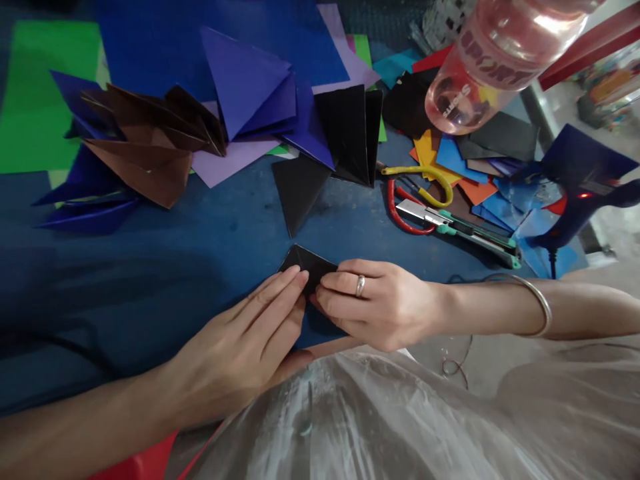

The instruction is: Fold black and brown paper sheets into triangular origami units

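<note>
- Black paper [320, 261]: folded piece, left of the scissors [443, 193] and nearer the wearer, lying low over the blue table [210, 227] beneath both hands. Much of it covered by fingers.
- Handling, by judgement: very light, thin, fairly crisp; should take a sharp crease and keep it. Little grip problem expected, though layers could slide out of line. Corners likely the weak points: easily bent or dented.
- Best hold, I'd say: flat fingertips over the layers, light pinch at the outer edges, leaving the corner points free.
- Left hand [240, 347]: in from the near left of the scissors, back up, fingers long and side by side, tips laid on the paper. Thumb mostly hidden; cannot tell if it pinches.
- Right hand [383, 303]: just nearer the wearer than the scissors, wrist about level, fingers bent, tips at the paper's right side. Looks like a pinch; thumb hidden, so cannot tell.
- Fingertips of the two hands close, a narrow gap between.
</note>
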A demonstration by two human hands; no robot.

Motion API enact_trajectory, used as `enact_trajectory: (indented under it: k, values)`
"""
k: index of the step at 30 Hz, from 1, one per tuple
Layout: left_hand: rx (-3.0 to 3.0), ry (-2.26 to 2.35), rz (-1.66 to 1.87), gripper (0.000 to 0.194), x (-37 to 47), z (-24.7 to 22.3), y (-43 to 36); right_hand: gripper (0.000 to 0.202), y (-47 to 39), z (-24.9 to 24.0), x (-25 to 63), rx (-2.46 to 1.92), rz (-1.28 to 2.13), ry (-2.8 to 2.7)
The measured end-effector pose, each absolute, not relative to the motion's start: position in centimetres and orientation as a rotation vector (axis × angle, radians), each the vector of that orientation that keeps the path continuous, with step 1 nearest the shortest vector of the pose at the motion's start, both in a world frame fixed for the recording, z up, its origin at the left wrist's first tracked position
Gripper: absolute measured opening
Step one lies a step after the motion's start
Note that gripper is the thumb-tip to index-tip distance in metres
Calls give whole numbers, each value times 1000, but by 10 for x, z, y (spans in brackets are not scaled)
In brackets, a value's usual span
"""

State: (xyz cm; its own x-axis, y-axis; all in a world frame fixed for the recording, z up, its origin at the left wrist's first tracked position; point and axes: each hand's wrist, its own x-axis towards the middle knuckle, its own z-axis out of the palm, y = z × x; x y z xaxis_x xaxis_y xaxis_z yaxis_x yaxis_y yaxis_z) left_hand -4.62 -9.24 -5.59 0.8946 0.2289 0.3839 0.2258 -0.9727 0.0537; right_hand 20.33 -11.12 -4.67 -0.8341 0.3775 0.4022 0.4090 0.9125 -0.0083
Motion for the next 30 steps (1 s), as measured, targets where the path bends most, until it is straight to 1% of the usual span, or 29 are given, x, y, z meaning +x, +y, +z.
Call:
enact_trajectory:
  k: [6, 11, 17, 24, 30]
  values:
    - [3054, 382, 555, 38, -47, -60, -94, 29, -111, -48, 204, -506, -36, -2659]
    - [3087, 376, 488, 43, -52, -59, -98, 27, -110, -51, 209, -497, 5, -2641]
    - [3092, 375, 536, 50, -57, -55, -100, 32, -114, -49, 216, -602, 14, -2634]
    - [3106, 401, 499, 41, -58, -51, -100, 30, -124, -47, 222, -720, -71, -2595]
    - [3145, 464, 470, 34, -70, -46, -104, 23, -125, -47, 223, -685, -285, -2588]
